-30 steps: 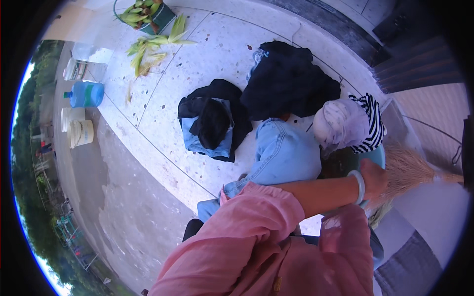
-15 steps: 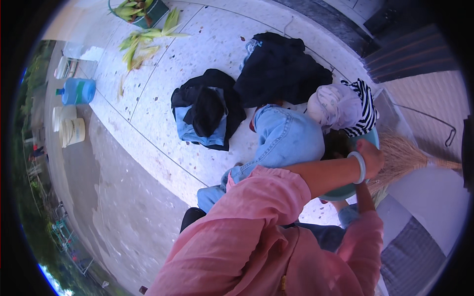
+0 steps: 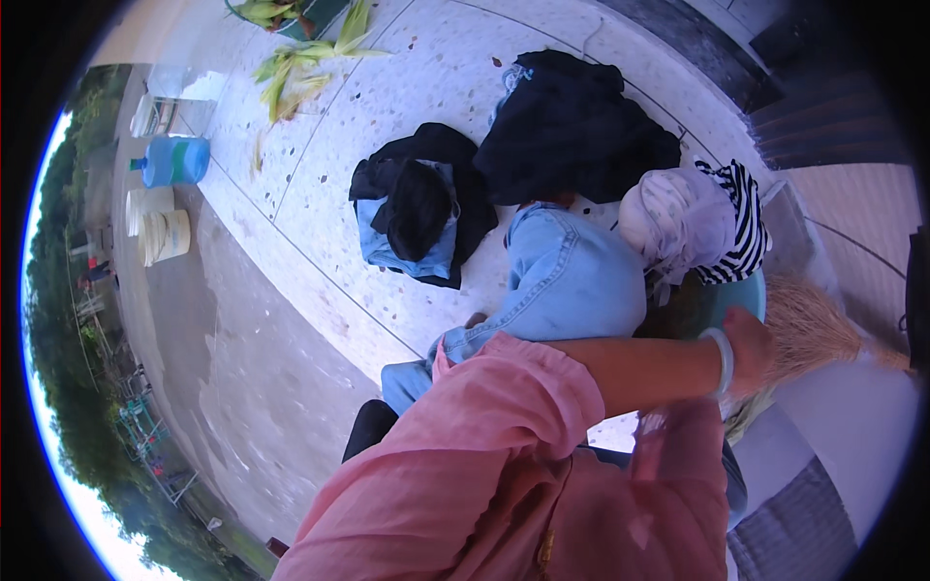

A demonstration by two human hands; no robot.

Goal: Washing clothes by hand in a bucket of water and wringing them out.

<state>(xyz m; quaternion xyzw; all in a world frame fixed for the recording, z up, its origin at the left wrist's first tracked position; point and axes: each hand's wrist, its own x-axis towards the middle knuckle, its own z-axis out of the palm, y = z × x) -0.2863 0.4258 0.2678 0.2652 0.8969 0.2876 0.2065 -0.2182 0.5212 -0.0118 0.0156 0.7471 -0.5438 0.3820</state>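
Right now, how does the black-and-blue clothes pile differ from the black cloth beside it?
The black-and-blue clothes pile shows light-blue fabric; the black cloth is nearly all black. The clothes pile is smaller, the black cloth spread wider. Both lie on the speckled floor.

head: left fisheye | faces down | pink sleeve (image 3: 455, 445) near, pale floor (image 3: 312, 232) beyond

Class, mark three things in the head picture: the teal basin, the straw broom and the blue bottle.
Teal basin (image 3: 744, 296), head view, on its side wall.
Straw broom (image 3: 809, 329), head view, on its bristles.
Blue bottle (image 3: 170, 161), head view, on its body.
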